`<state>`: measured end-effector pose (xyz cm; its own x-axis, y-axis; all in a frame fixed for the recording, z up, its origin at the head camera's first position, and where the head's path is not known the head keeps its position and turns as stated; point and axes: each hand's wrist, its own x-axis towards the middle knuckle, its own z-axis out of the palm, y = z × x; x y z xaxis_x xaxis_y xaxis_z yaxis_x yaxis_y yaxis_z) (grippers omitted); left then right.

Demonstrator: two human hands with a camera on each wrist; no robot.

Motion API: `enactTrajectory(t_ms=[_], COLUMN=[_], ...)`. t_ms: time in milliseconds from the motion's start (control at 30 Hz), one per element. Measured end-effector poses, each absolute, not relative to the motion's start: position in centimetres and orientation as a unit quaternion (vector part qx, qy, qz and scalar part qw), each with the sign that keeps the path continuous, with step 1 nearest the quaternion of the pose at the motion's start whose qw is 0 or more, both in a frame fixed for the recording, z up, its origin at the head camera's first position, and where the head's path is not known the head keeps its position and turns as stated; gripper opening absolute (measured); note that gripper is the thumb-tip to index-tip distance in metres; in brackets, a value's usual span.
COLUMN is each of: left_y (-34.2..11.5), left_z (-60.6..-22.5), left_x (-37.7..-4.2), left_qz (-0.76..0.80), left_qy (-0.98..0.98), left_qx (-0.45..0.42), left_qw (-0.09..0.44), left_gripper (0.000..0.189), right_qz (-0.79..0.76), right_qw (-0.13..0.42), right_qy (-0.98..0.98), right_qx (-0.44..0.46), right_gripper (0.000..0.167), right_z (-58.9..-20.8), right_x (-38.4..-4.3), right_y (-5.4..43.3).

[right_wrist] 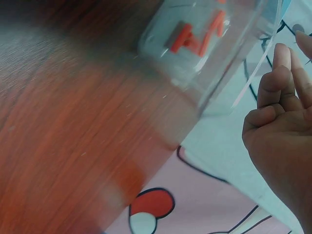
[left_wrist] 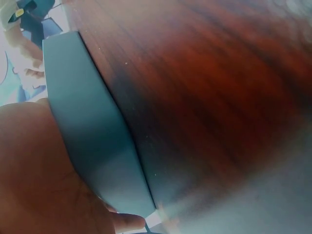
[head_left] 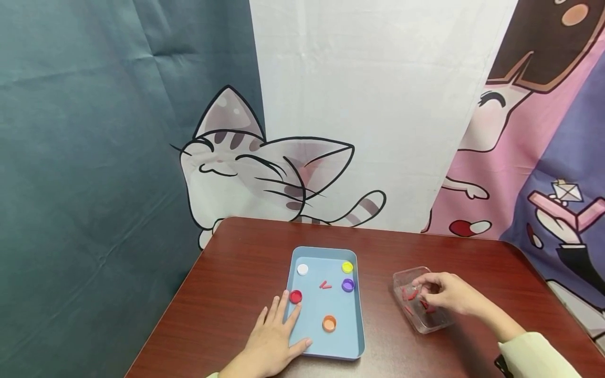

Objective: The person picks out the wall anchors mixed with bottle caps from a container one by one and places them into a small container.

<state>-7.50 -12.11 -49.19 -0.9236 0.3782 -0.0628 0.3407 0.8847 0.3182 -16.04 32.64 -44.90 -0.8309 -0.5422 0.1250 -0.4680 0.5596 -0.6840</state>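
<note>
My left hand (head_left: 271, 336) rests along the left edge of a light blue tray (head_left: 312, 344), its fingers spread and straight. Beside its fingertips in the tray is a small red cup (head_left: 295, 297). Two short red sticks (head_left: 325, 285) lie near the tray's middle. My right hand (head_left: 449, 294) hovers over a clear plastic box (head_left: 425, 328), fingers loosely bent, a gap between thumb and forefinger. I see nothing held there. Several red pieces (right_wrist: 190, 41) lie in the box. In the left wrist view, the tray's outer wall (left_wrist: 92, 107) runs alongside the palm.
Also in the tray are small round cups: white (head_left: 302, 269), yellow (head_left: 347, 267), purple (head_left: 347, 285) and orange (head_left: 329, 323). Tray and box stand apart on a reddish-brown wooden table (head_left: 227, 273). A cartoon-printed curtain (head_left: 331, 79) hangs behind the table.
</note>
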Motion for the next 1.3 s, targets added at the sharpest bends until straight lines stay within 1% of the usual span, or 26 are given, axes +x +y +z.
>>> enactTrajectory(t_ms=[333, 467, 800, 933, 1167, 1300], left_y=[-12.0, -12.0, -12.0, -12.0, -12.0, -12.0], left_z=[-49.0, -48.9, -48.9, -48.9, -48.9, -48.8], left_x=[-7.4, -7.4, -7.4, -7.4, -7.4, -7.4], left_qz=[0.145, 0.145, 0.145, 0.141, 0.141, 0.14], left_qy=[0.97, 0.97, 0.971, 0.971, 0.971, 0.971], left_qx=[0.18, 0.18, 0.18, 0.182, 0.182, 0.183], left_qw=[0.071, 0.071, 0.067, 0.065, 0.063, 0.062], left_gripper=[0.085, 0.085, 0.084, 0.084, 0.084, 0.084], right_qz=[-0.355, -0.347, -0.341, -0.345, -0.359, -0.366], right_qw=[0.091, 0.102, 0.067, 0.064, 0.039, 0.032], right_qy=[0.89, 0.894, 0.897, 0.9, 0.901, 0.9], right_qx=[-0.27, -0.265, -0.271, -0.259, -0.241, -0.237], right_gripper=[0.018, 0.024, 0.026, 0.027, 0.021, 0.025], right_z=[-43.6, -43.2, -43.3, -43.8, -44.6, -45.1], right_x=[-17.8, -18.4, -19.5, -19.5, -19.4, -19.3], right_y=[28.1, 26.3, 22.1, 20.8, 18.1, 16.8])
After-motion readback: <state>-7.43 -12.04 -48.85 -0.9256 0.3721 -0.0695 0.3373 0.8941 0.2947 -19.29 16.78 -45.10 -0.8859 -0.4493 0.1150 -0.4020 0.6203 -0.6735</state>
